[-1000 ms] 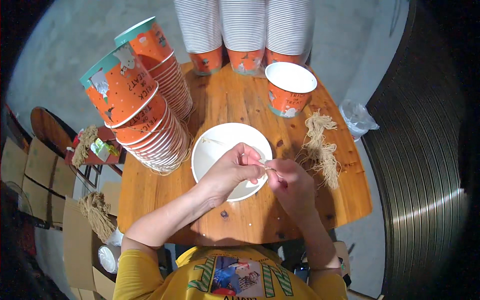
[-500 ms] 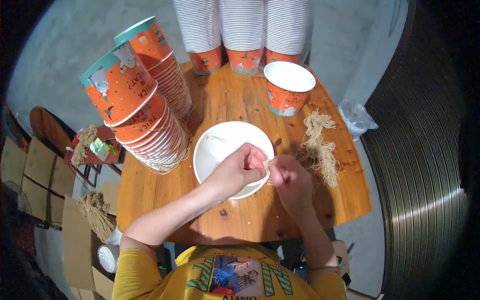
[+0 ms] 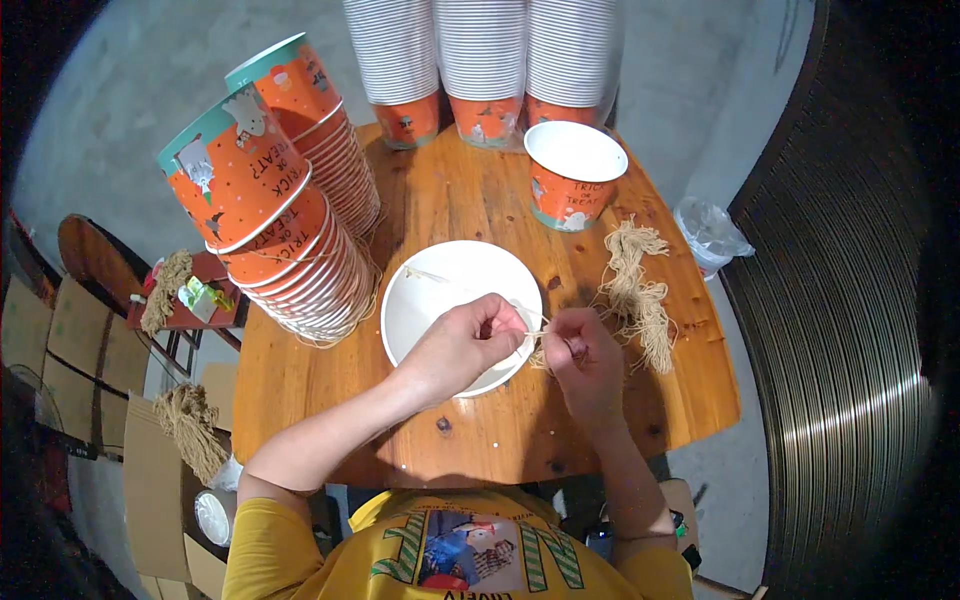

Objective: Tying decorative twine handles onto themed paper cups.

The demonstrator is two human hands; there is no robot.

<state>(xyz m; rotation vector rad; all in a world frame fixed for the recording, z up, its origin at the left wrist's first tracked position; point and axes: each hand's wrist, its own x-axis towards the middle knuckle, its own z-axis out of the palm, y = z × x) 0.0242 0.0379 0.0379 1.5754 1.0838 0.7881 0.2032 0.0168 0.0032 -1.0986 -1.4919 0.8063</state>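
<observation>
Left hand (image 3: 462, 345): thumb and forefinger are pressed together on a thin cord (image 3: 537, 334), and the back of this hand is turned mostly upward
Right hand (image 3: 588, 362): fingers are curled inward, and thumb with forefinger pinch the same cord from the other side
Thin cord's place: a short pale piece passes between the two pinches, directly at the fingertips; what is inside the fingers is hidden
White bowl (image 3: 415, 315): it is on the table with the open side up, partly below the left hand; the cord is over its right rim, but if it touches there, I cannot tell
Wooden table (image 3: 450, 195): brown, with dark knots
Cord bundles (image 3: 632, 285): tan and loose, they lie on the table just to the right of the right hand
Single cup (image 3: 572, 195): orange with teal base and white inside, upright, farther away than the right hand
Left stacks (image 3: 240, 185): two, of orange cups turned upside down, leaning, with thin strings hanging near the lower rims
Back stacks (image 3: 483, 60): three, with white rims, upright at the far edge
</observation>
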